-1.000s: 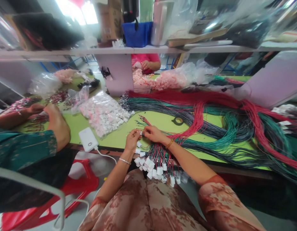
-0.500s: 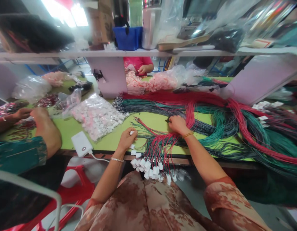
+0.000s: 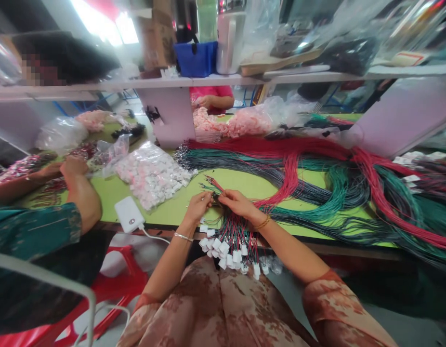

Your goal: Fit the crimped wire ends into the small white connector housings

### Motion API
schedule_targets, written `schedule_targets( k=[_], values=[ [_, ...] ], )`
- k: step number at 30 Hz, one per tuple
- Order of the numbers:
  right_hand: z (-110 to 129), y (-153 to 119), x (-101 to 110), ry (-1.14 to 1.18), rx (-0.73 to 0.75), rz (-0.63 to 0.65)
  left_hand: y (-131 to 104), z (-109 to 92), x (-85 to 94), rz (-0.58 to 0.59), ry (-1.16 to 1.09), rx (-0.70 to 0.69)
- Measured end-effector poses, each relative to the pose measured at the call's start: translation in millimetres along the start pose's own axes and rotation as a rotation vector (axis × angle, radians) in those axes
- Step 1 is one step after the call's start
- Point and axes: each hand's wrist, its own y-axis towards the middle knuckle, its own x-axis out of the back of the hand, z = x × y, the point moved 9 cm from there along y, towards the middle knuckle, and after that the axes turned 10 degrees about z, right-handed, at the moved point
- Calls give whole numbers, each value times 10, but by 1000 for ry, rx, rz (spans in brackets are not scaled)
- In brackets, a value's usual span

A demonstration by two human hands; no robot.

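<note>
My left hand (image 3: pixel 198 208) is pinched closed at the front of the table; what lies between its fingertips is hidden. My right hand (image 3: pixel 238 203) meets it fingertip to fingertip, closed on a small dark piece (image 3: pixel 216 196) whose kind I cannot make out. Thin red, green and black wires (image 3: pixel 235 226) run beneath both hands. Their white plastic connectors (image 3: pixel 223 250) hang in a cluster over the table's front edge. Just behind my hands, bare wire ends (image 3: pixel 210 180) fan out on the green tabletop (image 3: pixel 165 217).
Long bundles of red wires (image 3: pixel 266 147) and green wires (image 3: pixel 333 185) stretch rightward. A clear bag of white connectors (image 3: pixel 150 176) and a white power bank (image 3: pixel 129 214) lie left. A co-worker's arm (image 3: pixel 84 188) is farther left. A shelf (image 3: pixel 154 83) crosses overhead.
My right hand has moved left from the wire bundles to my left hand, bringing the small dark piece. My left hand has stayed about where it was; the view has shifted slightly.
</note>
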Motion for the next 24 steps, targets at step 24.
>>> schedule_targets(
  k=[24],
  values=[
    [-163, 398, 18, 59, -104, 132, -335, -568, -512, 41, 1029, -634]
  ],
)
